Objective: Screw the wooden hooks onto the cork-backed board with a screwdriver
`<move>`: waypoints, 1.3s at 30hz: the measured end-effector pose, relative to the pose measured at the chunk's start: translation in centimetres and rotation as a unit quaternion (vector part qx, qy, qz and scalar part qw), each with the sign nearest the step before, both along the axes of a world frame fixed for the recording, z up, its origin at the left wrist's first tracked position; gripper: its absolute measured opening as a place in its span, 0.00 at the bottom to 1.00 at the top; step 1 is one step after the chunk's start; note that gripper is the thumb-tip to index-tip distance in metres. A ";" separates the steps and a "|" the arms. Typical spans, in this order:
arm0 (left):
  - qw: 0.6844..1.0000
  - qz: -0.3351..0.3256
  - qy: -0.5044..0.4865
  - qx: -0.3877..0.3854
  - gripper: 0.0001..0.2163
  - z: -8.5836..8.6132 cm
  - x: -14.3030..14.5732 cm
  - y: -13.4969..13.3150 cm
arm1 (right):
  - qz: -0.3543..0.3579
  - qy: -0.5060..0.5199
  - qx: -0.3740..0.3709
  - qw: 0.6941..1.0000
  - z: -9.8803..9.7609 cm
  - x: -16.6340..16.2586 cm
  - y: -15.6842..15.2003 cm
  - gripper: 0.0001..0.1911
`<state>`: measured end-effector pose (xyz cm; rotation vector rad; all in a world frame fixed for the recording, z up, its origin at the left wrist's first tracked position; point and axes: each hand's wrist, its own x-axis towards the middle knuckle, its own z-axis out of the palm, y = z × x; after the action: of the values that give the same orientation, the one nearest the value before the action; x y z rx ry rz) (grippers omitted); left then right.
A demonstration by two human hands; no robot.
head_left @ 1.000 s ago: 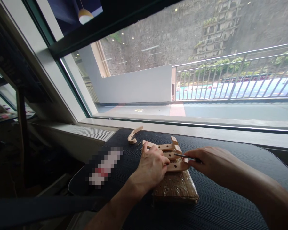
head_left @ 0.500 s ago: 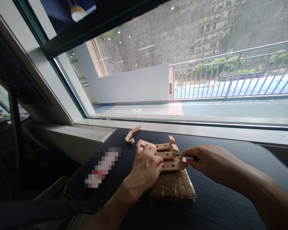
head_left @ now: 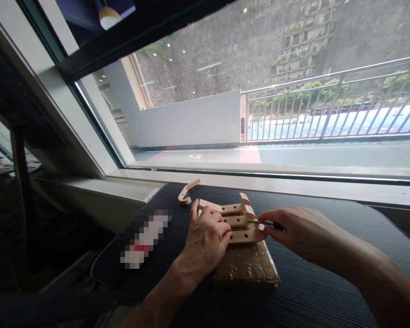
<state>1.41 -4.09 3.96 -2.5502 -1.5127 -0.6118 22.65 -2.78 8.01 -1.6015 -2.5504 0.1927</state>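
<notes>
Several pale wooden hook-shaped pieces (head_left: 244,237), with curled ends and drilled holes, lie side by side on a brown cardboard block (head_left: 248,269) wrapped in clear film. My left hand (head_left: 208,230) rests over their left ends, its fingers curled down and gripping them against the block. A slim, dark metal tool (head_left: 264,222) is pinched in my right hand (head_left: 283,221). Its tip meets the middle piece near the curled end; the exact kind of tool is too small to tell. My left fingers cover part of the wood.
Another loose wooden hook (head_left: 186,191) lies on the black table (head_left: 328,212) near its far edge. A blurred-out flat item (head_left: 145,239) sits to the left. Beyond the table stand a white sill (head_left: 276,184) and a large window, with a vent grille (head_left: 112,189) at left.
The tool's tip has shifted very slightly to the right along the middle piece. My left hand keeps nearly the same hold, and the wooden pieces stay in place.
</notes>
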 end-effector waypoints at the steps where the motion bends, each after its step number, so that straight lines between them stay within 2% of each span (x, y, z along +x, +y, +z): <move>1: 1.000 0.002 -0.001 0.001 0.06 0.0 0.0 -0.1 | -0.003 -0.004 -0.001 1.000 0.0 0.0 0.0 0.11; 7: 1.000 0.011 -0.002 0.000 0.06 -0.4 0.1 -0.2 | -0.004 0.011 0.015 1.000 0.0 -0.1 -0.1 0.07; 15: 1.000 0.023 -0.016 -0.001 0.06 -0.7 0.2 -0.2 | 0.085 0.107 0.040 0.990 0.0 -0.1 -0.4 0.10; 20: 0.999 0.030 -0.025 -0.011 0.05 -0.8 0.2 -0.1 | 0.062 0.112 0.046 0.991 -0.6 -0.4 -0.4 0.13; 23: 0.999 0.029 -0.031 -0.012 0.05 -1.0 0.1 -0.1 | 0.051 0.118 0.030 0.991 -0.7 -0.8 -0.5 0.10; 25: 0.999 0.026 -0.034 -0.011 0.05 -1.1 0.1 -0.1 | 0.056 0.120 0.012 0.991 -0.6 -1.2 -0.6 0.08; 39: 0.999 0.018 -0.042 -0.027 0.05 -0.9 -0.1 0.1 | 0.094 0.145 -0.010 0.985 0.1 -2.2 -0.5 0.12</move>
<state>1.36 -3.98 3.03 -2.5603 -1.6206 -0.6893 20.45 -3.31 8.13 -1.2313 -2.4720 0.4372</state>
